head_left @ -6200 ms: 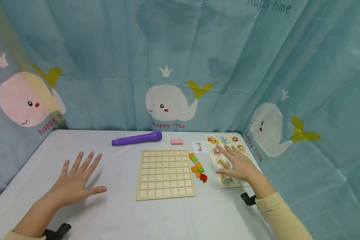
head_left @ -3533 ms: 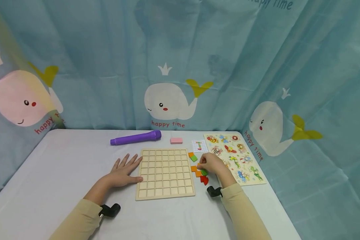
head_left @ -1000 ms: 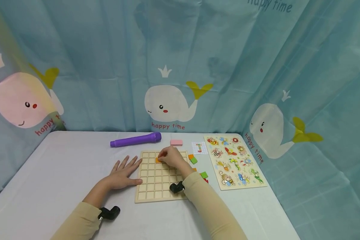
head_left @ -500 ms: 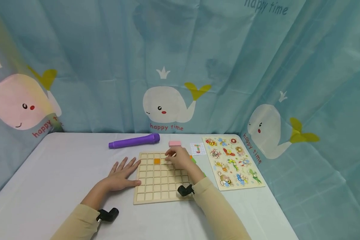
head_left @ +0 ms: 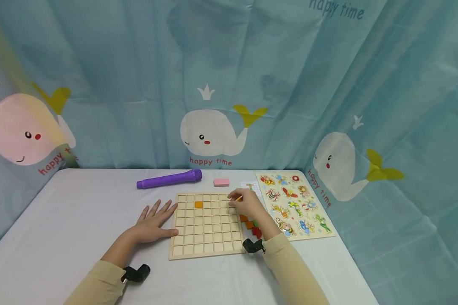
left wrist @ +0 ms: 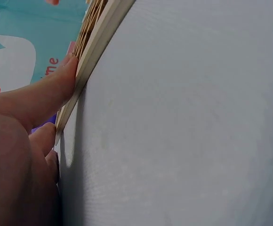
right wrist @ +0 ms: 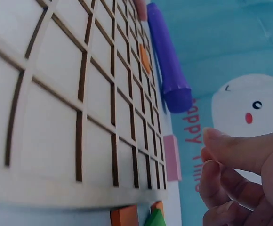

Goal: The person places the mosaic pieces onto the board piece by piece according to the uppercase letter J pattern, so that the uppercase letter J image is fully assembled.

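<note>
My left hand (head_left: 152, 224) lies with fingers spread at the left edge of the wooden grid board (head_left: 209, 239). Its thumb (left wrist: 56, 87) touches the board's side in the left wrist view. One orange square tile (head_left: 199, 204) sits in a cell of the second row from the top. Over the board's right edge is my right hand (head_left: 248, 204), its fingers loosely bent and a gap between thumb and index. I see nothing held there; an orange tile (right wrist: 157, 206) and a green tile (right wrist: 155, 218) lie below it, beside the board.
More orange tiles (head_left: 249, 225) and red pieces (head_left: 257, 232) lie right of the board, partly covered by my hand. A pattern card (head_left: 254, 186), an insect puzzle board (head_left: 295, 207), a pink block (head_left: 221, 182) and a purple microphone-shaped stick (head_left: 169, 179) surround the grid.
My right hand took an orange tile from the right side, set it in a board cell, let go and moved back right. My left hand came to the board's left edge and stays there.
</note>
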{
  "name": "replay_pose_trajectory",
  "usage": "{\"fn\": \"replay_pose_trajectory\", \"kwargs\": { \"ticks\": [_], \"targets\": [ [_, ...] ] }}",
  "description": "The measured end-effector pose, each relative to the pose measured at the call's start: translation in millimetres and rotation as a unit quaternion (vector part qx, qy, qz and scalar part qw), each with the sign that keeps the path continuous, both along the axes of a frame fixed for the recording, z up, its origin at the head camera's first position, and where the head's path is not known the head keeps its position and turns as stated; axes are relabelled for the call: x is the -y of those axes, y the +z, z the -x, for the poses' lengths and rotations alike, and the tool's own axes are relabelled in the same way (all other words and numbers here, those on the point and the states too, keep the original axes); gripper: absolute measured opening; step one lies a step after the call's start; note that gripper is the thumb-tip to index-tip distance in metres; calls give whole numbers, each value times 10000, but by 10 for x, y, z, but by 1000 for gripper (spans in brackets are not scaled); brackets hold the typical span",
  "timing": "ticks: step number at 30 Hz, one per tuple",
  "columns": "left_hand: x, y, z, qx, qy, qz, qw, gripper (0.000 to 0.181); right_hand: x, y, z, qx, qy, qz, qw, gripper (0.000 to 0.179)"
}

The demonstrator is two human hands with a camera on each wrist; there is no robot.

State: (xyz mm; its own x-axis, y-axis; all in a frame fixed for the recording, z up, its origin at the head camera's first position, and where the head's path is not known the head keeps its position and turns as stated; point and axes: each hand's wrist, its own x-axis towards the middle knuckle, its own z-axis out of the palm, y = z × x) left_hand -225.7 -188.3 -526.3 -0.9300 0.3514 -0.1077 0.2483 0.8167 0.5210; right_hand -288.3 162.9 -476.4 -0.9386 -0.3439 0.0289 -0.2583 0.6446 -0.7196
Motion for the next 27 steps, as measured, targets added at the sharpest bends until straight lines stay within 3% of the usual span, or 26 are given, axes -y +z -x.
{"fn": "replay_pose_trajectory", "kwargs": {
  "ticks": [8, 14, 27],
  "targets": [
    [6, -31, 13, -30, -1, -3, 10000, 99, -221, -21, -127, 106, -272, -210, 9994, 18],
    [11, -2, -13, -22, 0, -33, 10000, 98, -369, -84, -209, 414, -321, -176, 9985, 19],
    [7, -4, -6, 0, 35, 45, 10000, 99, -442, -242, -223, 568, -331, -746, 9950, 20]
  ]
}}
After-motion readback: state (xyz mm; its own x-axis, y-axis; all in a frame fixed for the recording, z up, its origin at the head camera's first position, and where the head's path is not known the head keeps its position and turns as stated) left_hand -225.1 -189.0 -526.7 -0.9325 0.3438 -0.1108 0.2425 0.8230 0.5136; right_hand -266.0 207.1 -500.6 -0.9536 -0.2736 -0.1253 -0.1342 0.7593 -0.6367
